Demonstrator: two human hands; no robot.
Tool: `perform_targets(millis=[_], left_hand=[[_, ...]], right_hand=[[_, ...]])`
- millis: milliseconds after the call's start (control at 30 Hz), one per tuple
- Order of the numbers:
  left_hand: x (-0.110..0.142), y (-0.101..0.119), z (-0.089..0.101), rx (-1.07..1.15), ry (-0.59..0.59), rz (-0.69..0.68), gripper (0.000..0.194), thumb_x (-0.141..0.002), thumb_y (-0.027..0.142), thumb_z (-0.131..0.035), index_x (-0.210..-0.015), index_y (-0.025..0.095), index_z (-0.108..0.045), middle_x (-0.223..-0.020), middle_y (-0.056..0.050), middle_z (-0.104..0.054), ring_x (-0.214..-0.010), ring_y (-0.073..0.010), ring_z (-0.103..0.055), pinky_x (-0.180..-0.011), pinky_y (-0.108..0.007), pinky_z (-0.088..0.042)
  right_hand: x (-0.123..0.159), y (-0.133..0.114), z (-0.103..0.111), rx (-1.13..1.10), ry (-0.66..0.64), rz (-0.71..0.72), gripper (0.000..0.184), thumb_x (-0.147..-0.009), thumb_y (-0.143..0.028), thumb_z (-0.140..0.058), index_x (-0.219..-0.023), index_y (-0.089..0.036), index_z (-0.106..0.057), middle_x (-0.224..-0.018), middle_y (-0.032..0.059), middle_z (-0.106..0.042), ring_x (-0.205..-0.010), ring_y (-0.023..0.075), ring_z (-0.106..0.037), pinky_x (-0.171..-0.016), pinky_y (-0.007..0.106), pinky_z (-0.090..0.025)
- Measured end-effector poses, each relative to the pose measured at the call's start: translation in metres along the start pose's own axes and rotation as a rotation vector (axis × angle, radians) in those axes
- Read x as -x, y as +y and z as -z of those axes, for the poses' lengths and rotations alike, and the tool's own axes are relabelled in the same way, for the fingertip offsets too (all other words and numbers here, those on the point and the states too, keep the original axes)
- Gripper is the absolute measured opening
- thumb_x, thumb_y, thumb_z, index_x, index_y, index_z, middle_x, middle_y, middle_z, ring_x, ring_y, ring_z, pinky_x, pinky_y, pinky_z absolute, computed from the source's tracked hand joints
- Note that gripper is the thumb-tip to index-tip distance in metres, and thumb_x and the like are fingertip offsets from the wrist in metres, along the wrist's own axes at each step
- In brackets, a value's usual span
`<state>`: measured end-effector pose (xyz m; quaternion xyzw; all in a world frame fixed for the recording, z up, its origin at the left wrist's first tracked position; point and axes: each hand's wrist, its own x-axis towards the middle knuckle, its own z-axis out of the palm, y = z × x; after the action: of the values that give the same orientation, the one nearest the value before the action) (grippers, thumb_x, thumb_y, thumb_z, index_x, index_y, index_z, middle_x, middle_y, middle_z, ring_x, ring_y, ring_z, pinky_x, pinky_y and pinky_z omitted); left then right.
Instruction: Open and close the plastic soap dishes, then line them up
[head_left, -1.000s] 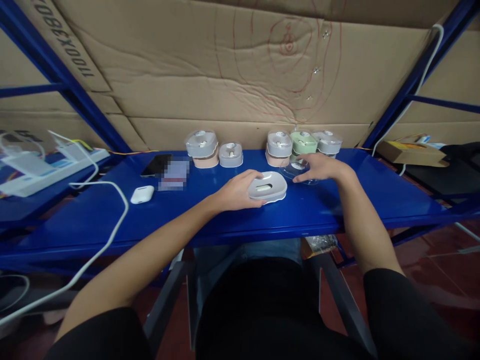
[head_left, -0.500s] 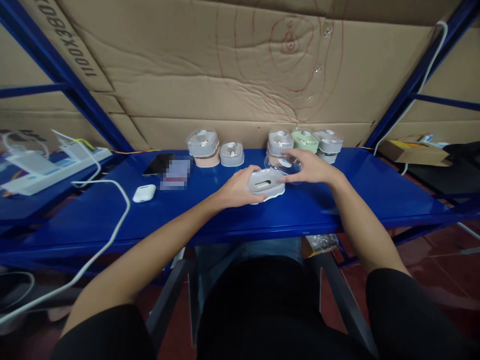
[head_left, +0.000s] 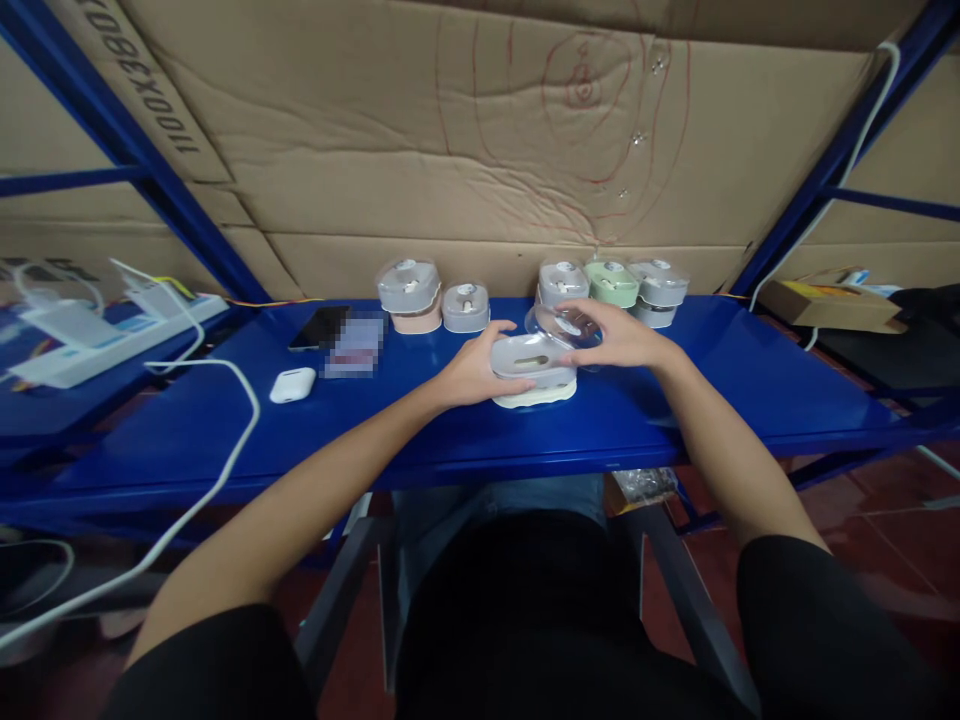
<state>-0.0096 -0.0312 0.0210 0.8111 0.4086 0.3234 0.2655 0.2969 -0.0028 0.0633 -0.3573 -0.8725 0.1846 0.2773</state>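
Observation:
My left hand (head_left: 471, 372) grips the left end of a grey oval box (head_left: 517, 370), thumb along its near side and fingers around the far side. The box has a long slot in its top and a pale wavy-edged base. Closed around a clear plastic lid (head_left: 559, 326), my right hand (head_left: 619, 335) holds it tilted just behind the box's right end. Some right fingertips are close to or touching the box; which, I cannot tell.
Behind my hands stand grey lidded boxes (head_left: 466, 308), a stacked pair (head_left: 409, 290) and a green one (head_left: 611, 285). To the left on the blue table (head_left: 390, 440) lie a white earbud case (head_left: 292, 385), a dark phone (head_left: 319, 328), a power strip (head_left: 120, 340) and a white cable (head_left: 247, 390).
The grey box has turned in my left hand, and its slot now runs more nearly left to right. My right hand and the clear lid have stayed almost in place.

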Motion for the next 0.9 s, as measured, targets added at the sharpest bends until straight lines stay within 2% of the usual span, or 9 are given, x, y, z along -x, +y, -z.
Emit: perform_targets(millis=[167,467,633,767,900], left_hand=[[0.001,0.001,-0.004,-0.038,-0.032,0.021,0.108,-0.072,0.068,-0.095,-0.159,0.021,-0.05,-0.158,-0.021,-0.066,-0.142,-0.046,-0.068,-0.119,-0.062,-0.055],[0.002,0.006,-0.005,-0.098,-0.068,0.016,0.105,-0.074,0.065,-0.093,-0.16,0.02,-0.05,-0.156,-0.023,-0.068,-0.144,-0.0477,-0.067,-0.118,-0.065,-0.055],[0.004,0.009,-0.004,-0.178,-0.093,-0.094,0.079,-0.082,0.061,-0.086,-0.148,0.024,-0.063,-0.151,-0.015,-0.07,-0.143,-0.0427,-0.067,-0.124,-0.063,-0.052],[0.008,0.008,-0.007,-0.249,-0.128,-0.156,0.077,-0.083,0.054,-0.084,-0.153,0.026,-0.066,-0.153,-0.014,-0.065,-0.145,-0.0409,-0.065,-0.129,-0.06,-0.05],[0.012,0.008,-0.011,-0.314,-0.139,-0.193,0.064,-0.089,0.052,-0.081,-0.148,0.028,-0.074,-0.157,-0.014,-0.059,-0.147,-0.0418,-0.062,-0.131,-0.06,-0.048]], right_hand=[[0.001,0.002,0.003,0.048,0.1,-0.006,0.092,-0.078,-0.07,-0.094,-0.154,-0.025,-0.069,-0.14,0.0153,-0.078,-0.122,0.0409,-0.074,-0.11,0.065,-0.062],[0.0,0.0,0.0,0.091,0.085,-0.012,0.096,-0.077,-0.071,-0.094,-0.154,-0.022,-0.068,-0.14,0.0175,-0.077,-0.124,0.0422,-0.073,-0.11,0.064,-0.062],[-0.001,0.001,-0.001,0.112,0.075,-0.001,0.094,-0.078,-0.072,-0.094,-0.153,-0.024,-0.069,-0.137,0.0164,-0.078,-0.121,0.0415,-0.073,-0.107,0.062,-0.063],[-0.001,0.001,-0.002,0.106,0.082,-0.003,0.094,-0.078,-0.073,-0.093,-0.154,-0.023,-0.068,-0.135,0.0163,-0.079,-0.117,0.0394,-0.074,-0.104,0.06,-0.064],[-0.002,0.003,-0.004,0.112,0.082,0.008,0.095,-0.078,-0.074,-0.093,-0.154,-0.023,-0.068,-0.133,0.0159,-0.079,-0.115,0.0384,-0.073,-0.102,0.059,-0.064]])
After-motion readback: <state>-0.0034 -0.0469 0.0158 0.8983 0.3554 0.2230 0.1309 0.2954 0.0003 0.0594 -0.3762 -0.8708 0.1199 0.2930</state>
